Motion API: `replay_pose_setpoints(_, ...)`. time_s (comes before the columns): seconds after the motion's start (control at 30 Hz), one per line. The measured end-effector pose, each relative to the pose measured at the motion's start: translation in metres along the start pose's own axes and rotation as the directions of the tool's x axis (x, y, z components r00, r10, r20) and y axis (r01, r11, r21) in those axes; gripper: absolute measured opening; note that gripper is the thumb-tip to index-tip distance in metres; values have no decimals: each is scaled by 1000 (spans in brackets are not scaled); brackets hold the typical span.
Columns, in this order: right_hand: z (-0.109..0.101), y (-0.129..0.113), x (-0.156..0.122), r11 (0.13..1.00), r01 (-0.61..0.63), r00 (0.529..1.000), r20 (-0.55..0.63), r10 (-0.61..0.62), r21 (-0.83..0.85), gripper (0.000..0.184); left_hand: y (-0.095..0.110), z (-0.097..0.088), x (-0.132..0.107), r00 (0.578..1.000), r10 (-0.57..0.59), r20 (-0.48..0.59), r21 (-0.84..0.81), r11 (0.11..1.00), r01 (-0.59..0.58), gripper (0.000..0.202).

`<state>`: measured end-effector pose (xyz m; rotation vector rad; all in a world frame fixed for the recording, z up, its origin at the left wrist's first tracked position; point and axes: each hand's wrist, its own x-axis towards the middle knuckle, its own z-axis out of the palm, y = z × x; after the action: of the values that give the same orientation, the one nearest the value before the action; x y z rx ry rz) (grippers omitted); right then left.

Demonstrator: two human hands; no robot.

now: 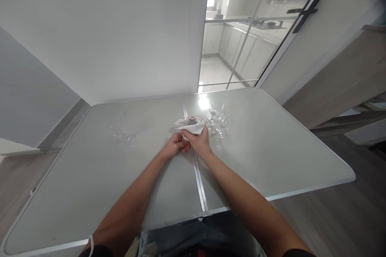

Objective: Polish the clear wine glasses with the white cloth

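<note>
My left hand (176,145) is closed around the lower part of a clear stemmed glass (183,149) near the middle of the grey table (99,176). My right hand (198,139) grips a white cloth (190,125) that is wrapped over the top of that glass. The glass's bowl is hidden by the cloth. Just right of my hands stand two more clear wine glasses (217,119), upright on the table.
A further clear glass (123,133) stands on the table's left half. A metal seam (197,176) runs down the table's middle. A white wall panel stands behind, and a glass door (250,28) opens to the right.
</note>
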<state>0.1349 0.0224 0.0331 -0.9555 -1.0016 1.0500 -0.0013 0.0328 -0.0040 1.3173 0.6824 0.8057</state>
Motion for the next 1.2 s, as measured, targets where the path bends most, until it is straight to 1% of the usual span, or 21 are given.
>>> replay_pose_setpoints(0.03,-1,0,-2,992,64,997,-40,-69,-104,56,-1,1,0,1000,15,-12,74,997,-14,40)
replay_pose_setpoints(0.1,-4,-4,-4,941,186,978,-41,-206,-283,56,-2,1,-1,996,78,-48,243,968,-64,40)
replay_pose_setpoints(0.17,-7,-10,-6,881,271,957,12,-289,-387,51,-1,0,-4,984,165,-65,429,895,-122,36)
replay_pose_setpoints(0.2,-9,-13,-6,863,286,953,27,-303,-416,47,0,-1,-5,978,200,-54,520,842,-144,31)
replay_pose_setpoints(0.23,-10,-15,-5,857,279,955,27,-297,-434,41,1,-2,-6,973,227,-39,602,783,-158,26)
replay_pose_setpoints(0.3,-12,-18,-2,876,206,973,-2,-230,-437,27,2,-4,-8,965,262,-21,724,669,-166,15)
replay_pose_setpoints(0.37,-14,-18,3,934,84,994,-33,-102,-349,18,1,-5,-8,956,294,-17,787,594,-169,11)
replay_pose_setpoints(0.4,-15,-18,6,967,16,999,-34,-26,-254,17,1,-5,-8,952,306,-17,793,584,-174,11)
replay_pose_setpoints(0.47,-17,-18,10,994,-112,994,1,112,6,20,-1,-4,-8,951,308,-2,749,631,-203,14)
replay_pose_setpoints(0.53,-17,-20,12,950,-213,976,85,199,229,22,-2,-2,-8,964,265,18,619,755,-219,20)
replay_pose_setpoints(0.6,-15,-23,11,902,-282,955,186,231,328,25,-3,0,-9,980,194,43,434,880,-193,26)
replay_pose_setpoints(0.63,-13,-24,9,888,-299,947,224,230,350,28,-3,0,-9,985,167,52,343,923,-175,29)
replay_pose_setpoints(0.67,-11,-25,7,880,-304,943,248,223,365,33,-2,1,-8,987,151,54,262,952,-160,32)
replay_pose_setpoints(0.73,-5,-24,3,879,-287,948,243,204,381,42,1,1,-7,988,150,36,146,977,-154,37)
replay_pose_setpoints(0.8,0,-18,0,901,-263,956,216,196,345,47,4,2,-5,987,162,-9,81,984,-161,39)
replay_pose_setpoints(0.93,4,-1,-5,964,-227,962,182,201,135,66,2,3,0,980,170,-103,64,984,-164,37)
replay_pose_setpoints(0.97,5,1,-6,979,-189,973,149,176,74,71,0,3,0,979,164,-124,82,985,-154,35)
replay_pose_setpoints(1.03,5,3,-8,997,-72,996,49,74,-42,74,-3,5,1,977,141,-163,135,984,-119,32)
replay_pose_setpoints(1.1,4,2,-8,991,32,999,-13,-34,-133,76,-6,5,1,970,134,-203,187,978,-96,27)
replay_pose_setpoints(1.13,4,1,-8,986,57,998,-11,-60,-158,76,-6,5,1,965,139,-223,202,975,-93,24)
replay_pose_setpoints(1.2,3,0,-7,985,47,999,35,-42,-165,75,-6,5,1,955,159,-251,202,973,-109,20)
